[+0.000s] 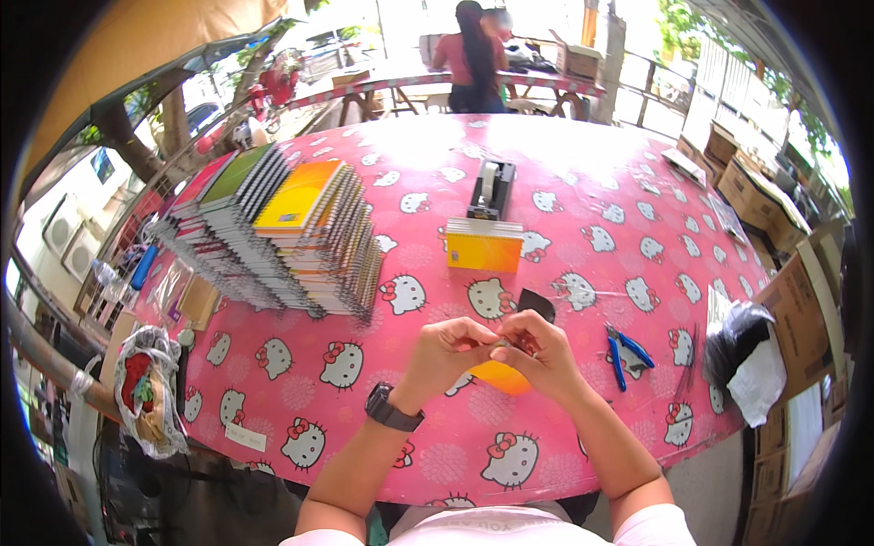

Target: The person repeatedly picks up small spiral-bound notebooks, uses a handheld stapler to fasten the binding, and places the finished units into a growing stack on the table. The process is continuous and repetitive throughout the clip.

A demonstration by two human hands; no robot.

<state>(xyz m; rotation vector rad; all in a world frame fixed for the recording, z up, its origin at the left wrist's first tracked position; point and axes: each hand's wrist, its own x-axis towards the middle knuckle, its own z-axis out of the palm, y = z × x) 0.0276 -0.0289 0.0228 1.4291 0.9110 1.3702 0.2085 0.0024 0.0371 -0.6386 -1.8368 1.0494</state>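
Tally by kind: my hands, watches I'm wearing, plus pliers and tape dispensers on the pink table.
Hands: 2 (left hand, right hand)
Watch: 1
Pliers: 1
Tape dispenser: 1
Total: 5

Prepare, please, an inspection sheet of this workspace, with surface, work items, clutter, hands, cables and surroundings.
Surface: pink patterned table, glare at far end.
Work items: yellow item, partly hidden; spiral notebooks stacked left; tape dispenser behind yellow-fronted bundle.
Clutter: blue pliers at right; crumpled bag by right edge.
Grips: left hand and right hand, fingertips pinched close together; anything between them unclear.
Cables: nothing seen for certain; thin dark strands right of the pliers.
Surroundings: person at farther table; cardboard boxes at right.
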